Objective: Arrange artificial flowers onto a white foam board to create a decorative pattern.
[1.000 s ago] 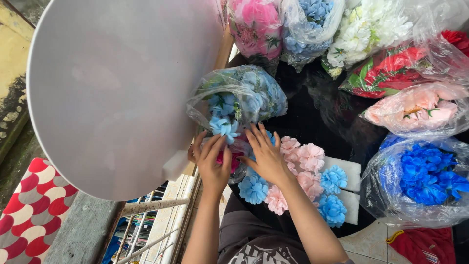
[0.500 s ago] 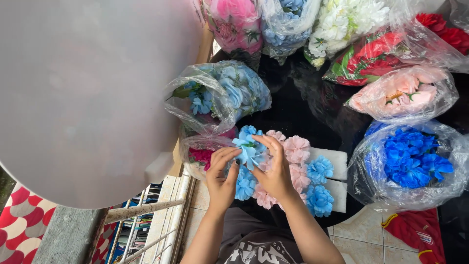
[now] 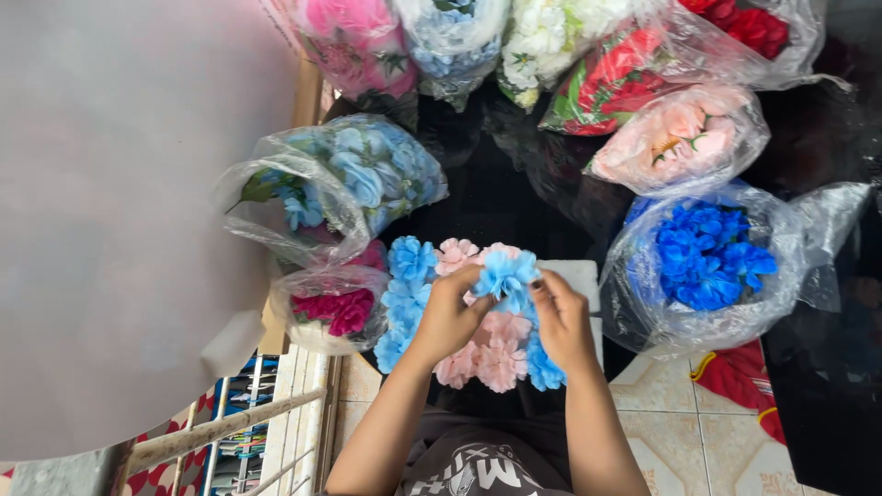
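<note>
While both hands' grip pinches a light-blue flower (image 3: pixel 504 276) | left hand (image 3: pixel 450 317) | right hand (image 3: pixel 562 321) | clear bag of royal-blue flowers (image 3: pixel 703 266) right

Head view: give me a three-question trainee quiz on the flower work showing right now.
1. True or false: both hands hold one light blue flower above the arrangement.
2. The bag of deep blue flowers lies on which side of the person?
A. left
B. right
C. behind
3. Fill in: the block under the hands carries light blue and ____ flowers.

Key
1. True. Left hand and right hand both pinch it.
2. B.
3. Pale pink: the pink flowers sit beside the blue flower row.
</note>
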